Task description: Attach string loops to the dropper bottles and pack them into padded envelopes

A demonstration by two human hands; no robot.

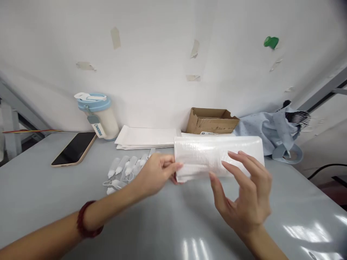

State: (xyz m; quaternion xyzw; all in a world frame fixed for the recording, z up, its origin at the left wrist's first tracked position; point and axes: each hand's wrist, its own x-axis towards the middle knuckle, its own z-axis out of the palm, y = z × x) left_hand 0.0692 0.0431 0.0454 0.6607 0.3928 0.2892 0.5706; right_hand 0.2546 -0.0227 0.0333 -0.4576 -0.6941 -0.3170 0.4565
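Note:
A folded stack of clear plastic film [217, 151] is raised above the grey table, right of centre. My left hand [159, 171] pinches its lower left edge between thumb and fingers. My right hand [244, 195] is in front of the film's right half, its fingers curved and spread, holding nothing. Several small translucent plastic bottles [131, 166] with white caps lie on the table beyond my left forearm, partly hidden by it.
A phone [76, 148] lies at the left beside a white and blue cup [101, 119]. Folded white sheets [149, 136], an open cardboard box [211, 122] and light blue cloth [260, 128] line the wall. A tape roll [288, 154] sits by the cloth.

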